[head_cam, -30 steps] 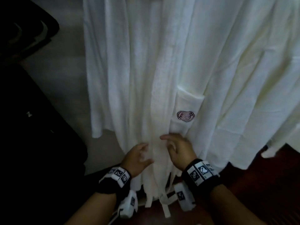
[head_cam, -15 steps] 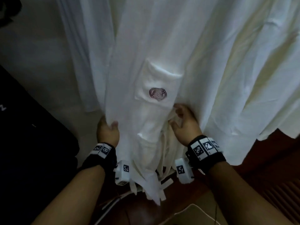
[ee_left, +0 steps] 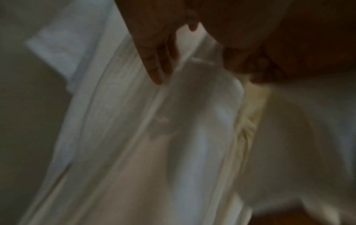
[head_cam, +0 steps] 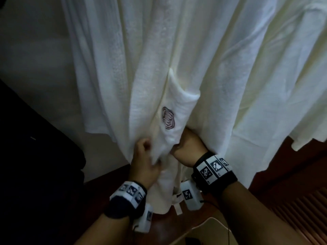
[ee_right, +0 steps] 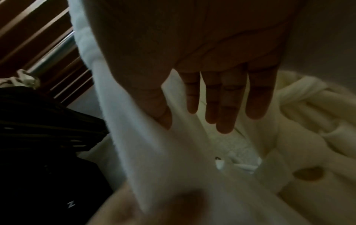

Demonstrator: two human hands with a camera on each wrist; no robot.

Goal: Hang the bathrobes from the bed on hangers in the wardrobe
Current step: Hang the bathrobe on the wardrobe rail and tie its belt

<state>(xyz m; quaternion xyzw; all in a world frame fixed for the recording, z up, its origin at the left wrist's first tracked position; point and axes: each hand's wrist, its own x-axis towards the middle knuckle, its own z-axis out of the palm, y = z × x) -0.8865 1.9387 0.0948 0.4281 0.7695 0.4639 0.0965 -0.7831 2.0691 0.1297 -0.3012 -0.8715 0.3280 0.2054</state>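
Observation:
A white bathrobe (head_cam: 145,71) hangs in front of me, and its chest pocket (head_cam: 178,105) carries a dark swirl logo. My left hand (head_cam: 145,156) pinches the robe's front panel just below and left of the pocket. In the left wrist view its fingers (ee_left: 154,64) lie along a fold of the cloth (ee_left: 192,121), with the thumb on the other side. My right hand (head_cam: 187,147) is tucked under the cloth below the pocket, its fingers hidden there. The right wrist view shows the right hand (ee_right: 212,99) with straight, spread fingers inside the robe's folds (ee_right: 163,159).
More pale robe cloth (head_cam: 265,76) hangs to the right. A dark bulky object (head_cam: 35,165) stands at the left. Below are a reddish wooden floor (head_cam: 292,174), a slatted panel (head_cam: 304,214) and a white cable (head_cam: 203,225). Black hangers (ee_right: 48,129) and a metal rail (ee_right: 53,50) show in the right wrist view.
My left hand has moved right from the robe's left edge and taken hold of the front panel near the right hand. The right hand has slid deeper under the cloth below the pocket.

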